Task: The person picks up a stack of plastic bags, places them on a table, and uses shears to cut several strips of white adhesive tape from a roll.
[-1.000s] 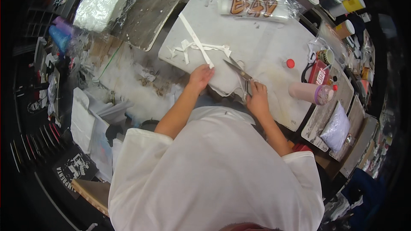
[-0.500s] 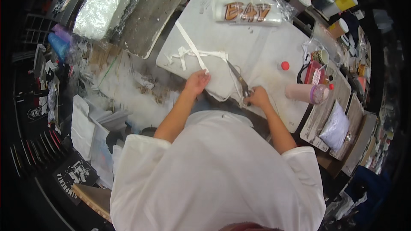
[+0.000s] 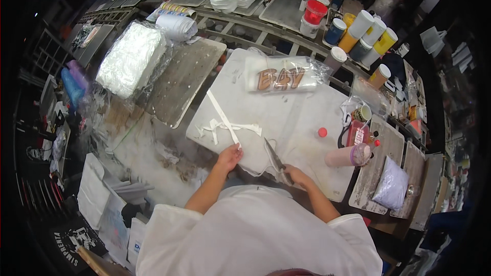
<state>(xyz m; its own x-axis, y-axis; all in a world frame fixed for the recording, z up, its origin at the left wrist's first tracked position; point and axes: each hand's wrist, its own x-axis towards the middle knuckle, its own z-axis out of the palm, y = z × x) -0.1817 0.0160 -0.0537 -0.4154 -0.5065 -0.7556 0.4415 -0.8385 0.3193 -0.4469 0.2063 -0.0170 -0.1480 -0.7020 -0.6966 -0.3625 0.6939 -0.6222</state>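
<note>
One narrow white strip lies slanting across the pale tabletop, its near end pinched between the thumb and fingers of the left hand, at the table's near edge. The right hand is clamped around the handles of one pair of scissors, also at that edge, blades pointing away from the body. A tangle of white scraps lies under and beside the strip; how many pieces, I cannot tell. Open surface runs from the scissors to one red cap; a dark gap parts the table's left edge from a speckled grey board. At the far edge, one clear plastic package holds white material. Rightward are one pinkish bottle on its side, one patterned cup, contents unclear, and one pillow-shaped bag with pale filling.
</note>
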